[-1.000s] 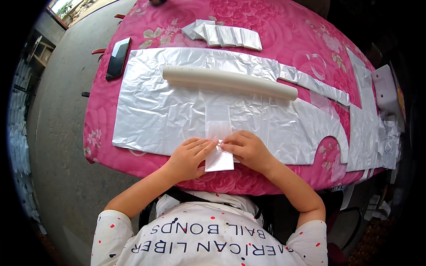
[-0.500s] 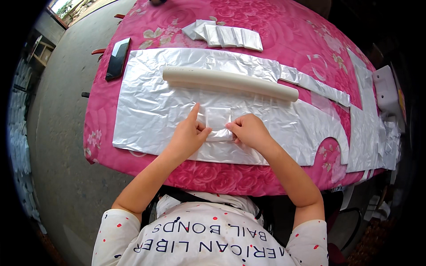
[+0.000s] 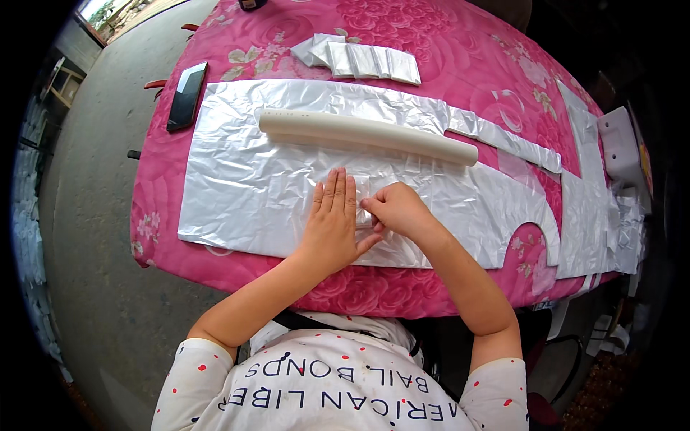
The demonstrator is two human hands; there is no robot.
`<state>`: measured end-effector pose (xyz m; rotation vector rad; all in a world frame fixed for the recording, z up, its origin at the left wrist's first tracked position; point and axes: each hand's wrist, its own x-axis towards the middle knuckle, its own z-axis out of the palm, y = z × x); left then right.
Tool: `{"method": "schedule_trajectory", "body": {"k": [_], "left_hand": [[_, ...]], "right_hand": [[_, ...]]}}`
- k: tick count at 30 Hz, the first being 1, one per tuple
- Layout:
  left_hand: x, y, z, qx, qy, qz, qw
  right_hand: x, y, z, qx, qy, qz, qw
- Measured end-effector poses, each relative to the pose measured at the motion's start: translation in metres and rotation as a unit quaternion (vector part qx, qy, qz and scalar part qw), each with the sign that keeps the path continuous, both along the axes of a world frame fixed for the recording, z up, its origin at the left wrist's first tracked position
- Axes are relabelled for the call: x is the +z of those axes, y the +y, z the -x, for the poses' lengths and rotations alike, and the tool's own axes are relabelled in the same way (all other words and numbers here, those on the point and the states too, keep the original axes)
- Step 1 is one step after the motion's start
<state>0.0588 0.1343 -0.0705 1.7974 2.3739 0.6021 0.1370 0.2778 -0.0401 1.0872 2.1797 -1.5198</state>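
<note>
A small folded square of white plastic film (image 3: 364, 215) lies on a stack of large, shiny white plastic sheets (image 3: 237, 172). My left hand (image 3: 329, 226) is laid flat over the left part of the square, fingers stretched forward and thumb out to the right. At the square's right edge, my right hand (image 3: 395, 210) pinches the film between thumb and fingertips. Much of the square is hidden under the left hand. Beyond both hands, a long cream-coloured tube (image 3: 366, 136) rests across the sheets.
Several folded plastic packets (image 3: 374, 61) overlap in a row at the back. A dark phone (image 3: 187, 97) lies at the left edge of the pink floral tablecloth (image 3: 352, 291). More plastic film (image 3: 586, 230) and a white plastic holder (image 3: 620, 140) are at the right. A dark container (image 3: 251, 3) stands far back.
My left hand has moved right and flattened onto the folded square, its fingers now together instead of one pointing. My right hand keeps its pinch at the square's right edge.
</note>
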Motion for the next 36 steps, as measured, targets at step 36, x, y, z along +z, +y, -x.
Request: {"method": "schedule_trajectory", "body": {"k": [36], "left_hand": [[-0.024,-0.231,-0.024,0.364,-0.822,-0.035,0.437]], "right_hand": [[-0.042,-0.200,0.012,0.318,0.324,-0.202,0.868]]}}
